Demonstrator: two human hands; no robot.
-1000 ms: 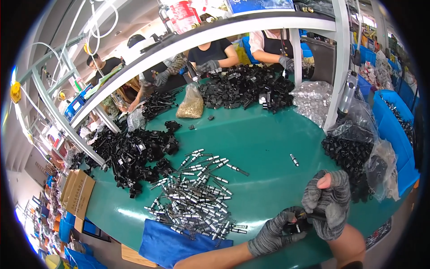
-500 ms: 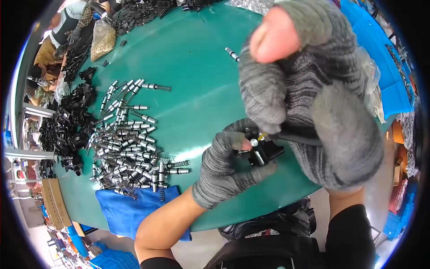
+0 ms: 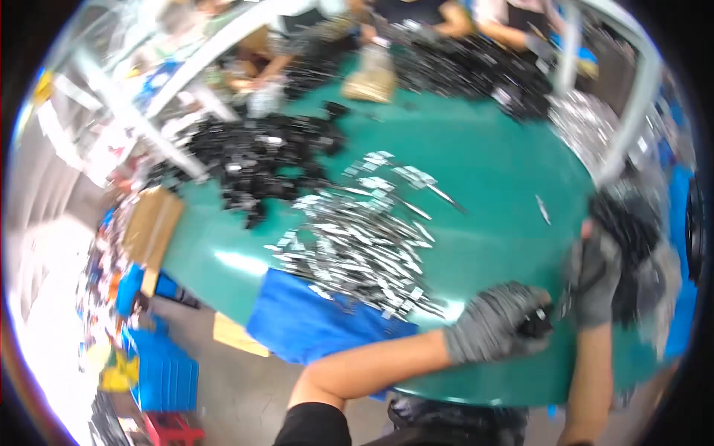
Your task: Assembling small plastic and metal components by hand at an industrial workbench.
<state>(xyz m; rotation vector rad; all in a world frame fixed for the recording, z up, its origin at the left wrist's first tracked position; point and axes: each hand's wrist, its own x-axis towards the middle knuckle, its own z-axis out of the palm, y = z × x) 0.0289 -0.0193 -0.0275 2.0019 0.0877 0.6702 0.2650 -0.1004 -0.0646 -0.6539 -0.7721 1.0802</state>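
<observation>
My left hand (image 3: 491, 325), in a grey knit glove with bare fingertips, is closed around a small black part (image 3: 535, 323) near the table's front edge. My right hand (image 3: 595, 282), gloved the same way, is to its right and smeared by motion. Its fingers look curled around a thin dark thing (image 3: 593, 276) whose kind I cannot make out. Just beyond it lies a heap of black pieces (image 3: 628, 223) by clear plastic. Left of my hands, a pile of silvery metal pins with springs (image 3: 364, 245) is spread on the green table (image 3: 491, 163). One lone pin (image 3: 544, 209) lies apart.
A blue cloth (image 3: 320, 323) hangs over the near edge. Black parts (image 3: 260, 156) are heaped at left, with more black parts (image 3: 476, 70) at the far side. A bag of small tan pieces (image 3: 372, 78) stands there. Co-workers' arms (image 3: 454, 18) reach in. Blue crates (image 3: 163, 372) stand below left.
The view has swung to the right and blurred. My right hand has moved away from the black part toward the right-hand heap. My left hand still keeps the part.
</observation>
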